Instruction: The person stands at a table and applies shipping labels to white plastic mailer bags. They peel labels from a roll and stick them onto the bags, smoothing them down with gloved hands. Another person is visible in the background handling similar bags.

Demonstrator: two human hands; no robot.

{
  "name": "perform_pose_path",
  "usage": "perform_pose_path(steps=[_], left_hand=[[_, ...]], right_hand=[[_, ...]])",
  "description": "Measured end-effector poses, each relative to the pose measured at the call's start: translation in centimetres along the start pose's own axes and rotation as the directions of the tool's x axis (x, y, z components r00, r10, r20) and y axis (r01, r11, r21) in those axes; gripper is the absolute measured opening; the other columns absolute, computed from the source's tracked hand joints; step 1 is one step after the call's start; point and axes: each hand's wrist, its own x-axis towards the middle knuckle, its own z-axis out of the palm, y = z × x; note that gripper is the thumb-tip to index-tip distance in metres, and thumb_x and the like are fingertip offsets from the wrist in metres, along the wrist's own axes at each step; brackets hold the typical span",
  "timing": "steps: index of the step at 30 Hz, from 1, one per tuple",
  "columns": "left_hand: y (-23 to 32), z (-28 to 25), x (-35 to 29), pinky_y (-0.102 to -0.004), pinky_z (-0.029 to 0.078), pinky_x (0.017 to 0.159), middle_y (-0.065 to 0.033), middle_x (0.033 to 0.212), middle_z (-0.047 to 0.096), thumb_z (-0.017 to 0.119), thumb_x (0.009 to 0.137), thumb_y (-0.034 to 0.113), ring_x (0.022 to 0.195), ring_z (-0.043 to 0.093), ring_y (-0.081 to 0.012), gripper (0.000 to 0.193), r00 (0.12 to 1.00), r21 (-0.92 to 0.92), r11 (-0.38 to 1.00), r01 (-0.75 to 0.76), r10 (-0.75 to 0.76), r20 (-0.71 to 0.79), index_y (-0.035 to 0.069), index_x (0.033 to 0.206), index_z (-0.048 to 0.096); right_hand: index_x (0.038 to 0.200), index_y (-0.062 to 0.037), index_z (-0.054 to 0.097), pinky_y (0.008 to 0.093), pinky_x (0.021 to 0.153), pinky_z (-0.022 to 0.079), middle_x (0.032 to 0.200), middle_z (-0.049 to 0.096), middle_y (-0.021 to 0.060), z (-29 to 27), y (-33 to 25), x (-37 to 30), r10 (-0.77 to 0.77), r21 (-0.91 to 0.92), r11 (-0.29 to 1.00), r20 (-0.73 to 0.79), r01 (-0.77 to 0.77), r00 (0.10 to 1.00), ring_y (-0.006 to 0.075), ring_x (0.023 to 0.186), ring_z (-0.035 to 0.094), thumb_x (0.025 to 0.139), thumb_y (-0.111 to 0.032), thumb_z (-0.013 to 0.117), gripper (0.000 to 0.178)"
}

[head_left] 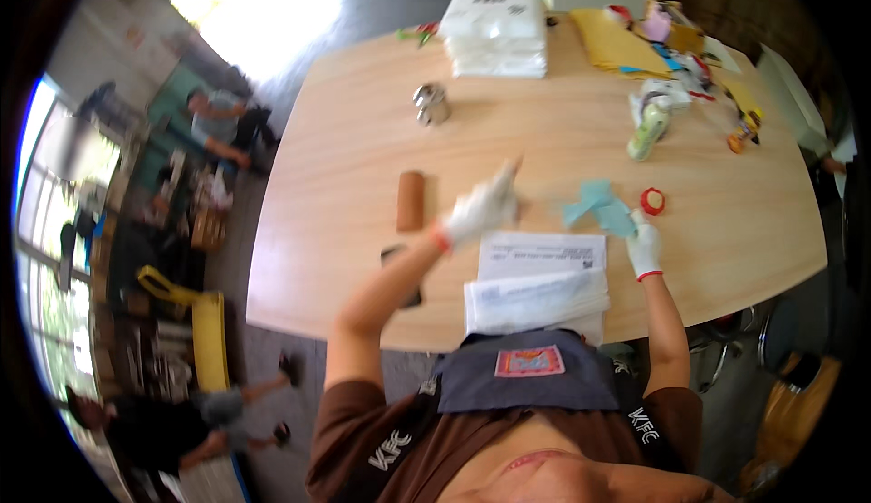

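My left hand (484,208), in a white glove with a red cuff, is raised over the middle of the table. Motion smears its fingers, and a thin brownish tip sticks out past them; I cannot tell whether that is a finger or something held. To the right, my right hand (644,247), gloved the same way, is closed on the edge of a crumpled light blue cloth (599,205). Just beyond that hand lies a round red item (652,201) with a pale centre. A reddish-brown cylinder (410,201) lies left of my left hand.
White printed papers (542,256) and a clear plastic sleeve (537,302) lie before me, beside a dark flat object (402,276). Farther off are a shiny metal pot (431,104), a white package stack (495,27), a green bottle (647,133) and yellow envelopes (621,42). Two people sit at left.
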Motion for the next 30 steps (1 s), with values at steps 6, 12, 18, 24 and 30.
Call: perform_pose_path(steps=[6,12,18,24,30], left_hand=[[2.6,-11.8,14.6,-0.0386,0.049,0.079,-0.0129,0.107,0.064,0.052,0.087,0.034,0.091,0.062,-0.0281,0.05,0.862,0.406,0.913,0.044,0.171,-0.478,0.008,0.129,0.05],[5.3,-6.8,12.2,-0.0372,0.051,0.068,-0.0085,0.088,0.068,0.059,0.078,0.031,0.076,0.065,-0.0228,0.036,0.986,0.514,0.857,-0.028,0.109,-0.129,0.012,0.108,0.064],[-5.4,0.8,-5.7,-0.0432,0.049,0.085,-0.0146,0.114,0.064,0.058,0.083,0.036,0.105,0.061,-0.0302,0.055,0.879,0.568,0.767,0.298,-0.453,0.151,0.018,0.134,0.048],[-9.4,7.5,-8.0,-0.0425,0.044,0.095,-0.0132,0.132,0.051,0.068,0.078,0.034,0.122,0.046,-0.0337,0.061,0.9,0.45,0.78,0.435,-0.363,-0.241,0.015,0.132,0.046],[-9.7,7.1,-12.5,-0.044,0.046,0.092,-0.0138,0.124,0.055,0.068,0.078,0.026,0.118,0.049,-0.0331,0.052,0.914,0.539,0.741,0.4,-0.363,-0.18,0.013,0.125,0.049]], right_hand=[[0.1,-0.0018,0.063,0.0377,0.069,0.048,0.089,0.068,0.0077,1.3,5.2,0.8,-0.098,0.44,0.879,-0.211,0.184,0.973,0.0234,0.077,0.063,0.093,-0.035,0.054,0.035],[0.08,-0.0134,0.057,0.0272,0.04,0.027,0.056,0.041,-0.0049,-1.1,12.9,-3.2,0.427,0.489,0.636,0.421,-0.597,0.8,0.0085,0.045,0.036,0.093,-0.032,0.057,0.023],[0.093,-0.0047,0.06,0.0247,0.05,0.037,0.068,0.049,-0.0058,-2.7,5.3,-4.2,0.013,0.363,0.909,0.467,-0.205,0.884,0.0053,0.059,0.044,0.092,-0.025,0.061,0.02],[0.107,-0.0054,0.062,0.0357,0.091,0.045,0.105,0.064,0.0133,0.9,-7.2,-4.1,-0.414,0.137,0.91,0.261,0.391,0.872,0.0252,0.102,0.061,0.083,-0.032,0.066,0.036],[0.111,-0.0156,0.06,0.0381,0.098,0.037,0.113,0.059,0.0093,2.4,-9.9,-2.9,-0.165,-0.318,0.879,0.494,0.355,0.854,0.0261,0.11,0.054,0.074,-0.047,0.069,0.05]])
